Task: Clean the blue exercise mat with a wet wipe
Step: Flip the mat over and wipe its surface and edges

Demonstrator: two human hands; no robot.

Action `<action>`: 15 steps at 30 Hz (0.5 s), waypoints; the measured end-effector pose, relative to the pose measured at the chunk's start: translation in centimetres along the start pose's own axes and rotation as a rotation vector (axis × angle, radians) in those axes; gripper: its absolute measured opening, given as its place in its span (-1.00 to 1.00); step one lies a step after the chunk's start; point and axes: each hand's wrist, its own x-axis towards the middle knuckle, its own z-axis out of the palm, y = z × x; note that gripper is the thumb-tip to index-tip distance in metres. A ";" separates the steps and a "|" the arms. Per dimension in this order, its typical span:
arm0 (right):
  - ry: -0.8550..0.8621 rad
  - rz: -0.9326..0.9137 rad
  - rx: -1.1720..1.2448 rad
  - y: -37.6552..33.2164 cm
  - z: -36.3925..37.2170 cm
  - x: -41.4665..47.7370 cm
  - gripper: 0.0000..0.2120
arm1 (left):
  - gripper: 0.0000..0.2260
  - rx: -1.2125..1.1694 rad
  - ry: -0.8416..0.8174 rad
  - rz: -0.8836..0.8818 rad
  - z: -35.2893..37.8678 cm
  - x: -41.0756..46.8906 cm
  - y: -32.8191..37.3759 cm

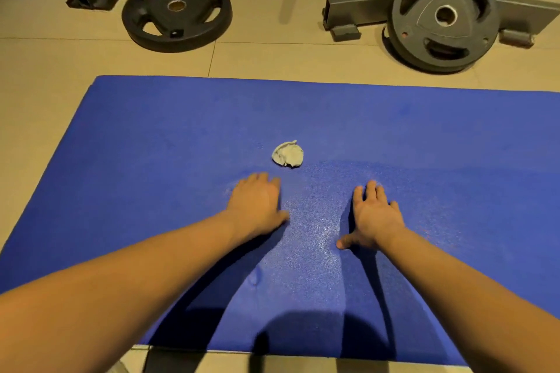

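Both hands flat on blue mat (151,136), fingers spread, grasping nothing: left hand (257,204), right hand (374,215). Crumpled wet wipe (288,154) lies released just beyond left fingertips. Wiping paused; next requires regrasping wipe.

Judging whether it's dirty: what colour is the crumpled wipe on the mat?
The wipe is pale grey, seen best in the head view.
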 end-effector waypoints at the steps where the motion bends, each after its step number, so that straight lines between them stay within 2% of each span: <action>1: 0.012 0.005 -0.009 -0.4 -0.1 0.2 0.41 | -0.32 -0.064 0.114 0.042 -0.4 1.2 0.3; 3: -0.005 0.025 -0.024 -1.1 -0.5 0.2 0.42 | -0.19 -0.117 0.155 0.097 -0.6 4.0 1.1; 6: -0.022 0.048 -0.040 -1.4 -0.7 0.3 0.43 | -0.09 -0.077 0.052 0.060 1.1 7.6 1.4; 8: -0.021 0.050 -0.045 -1.5 -0.7 0.4 0.44 | -0.10 -0.085 0.043 0.060 2.9 8.1 1.6; 11: -0.018 0.043 -0.061 -1.7 -0.9 0.3 0.44 | -0.18 -0.149 0.058 0.174 5.0 7.0 3.8; 15: -0.015 0.047 -0.077 -2.0 -1.1 0.3 0.44 | -0.25 -0.001 0.082 0.289 5.6 6.6 4.6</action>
